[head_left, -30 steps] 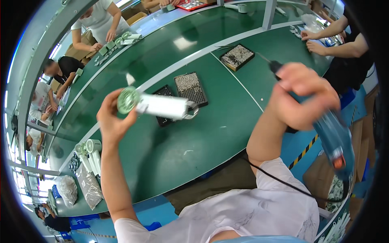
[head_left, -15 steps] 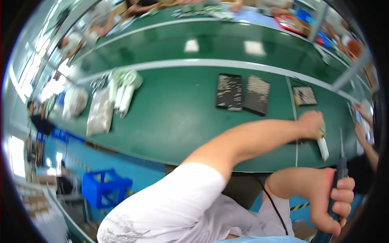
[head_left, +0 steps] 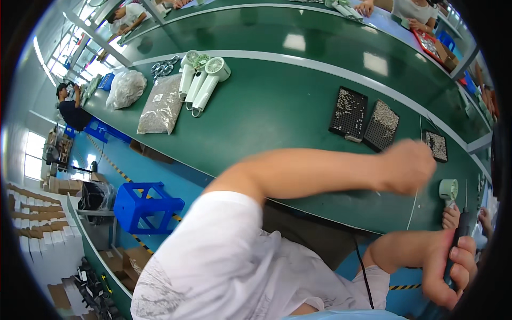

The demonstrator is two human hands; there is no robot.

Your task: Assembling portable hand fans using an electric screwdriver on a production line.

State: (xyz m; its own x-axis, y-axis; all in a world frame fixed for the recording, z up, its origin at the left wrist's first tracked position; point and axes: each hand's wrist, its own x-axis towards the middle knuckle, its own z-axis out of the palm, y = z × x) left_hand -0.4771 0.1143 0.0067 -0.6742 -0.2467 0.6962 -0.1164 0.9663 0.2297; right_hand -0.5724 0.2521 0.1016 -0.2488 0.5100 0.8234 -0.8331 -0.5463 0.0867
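Note:
My left hand (head_left: 408,166) is over the right part of the green table, near the black perforated trays. It is blurred and its fingers are mostly hidden, so I cannot see whether it holds anything. At the lower right, my right hand (head_left: 460,269) wraps around a dark electric screwdriver (head_left: 463,226), its thin bit pointing up. Just beyond the screwdriver, a pale green handheld fan (head_left: 448,188) stands upright in another person's hand (head_left: 451,217). Small pale parts fill much of a black tray (head_left: 382,126), another tray (head_left: 349,113) and a smaller tray (head_left: 437,145).
Farther left on the table (head_left: 256,117) lie several handheld fans (head_left: 209,85), a bag of small parts (head_left: 161,105) and a crumpled plastic bag (head_left: 127,89). A blue stool (head_left: 144,208) stands on the floor. Across the table a person (head_left: 413,13) sits by a red tray (head_left: 426,45).
The view has shifted right. My left hand held a pale fan before; now it is away from the fan beside the screwdriver. My right hand still grips the screwdriver.

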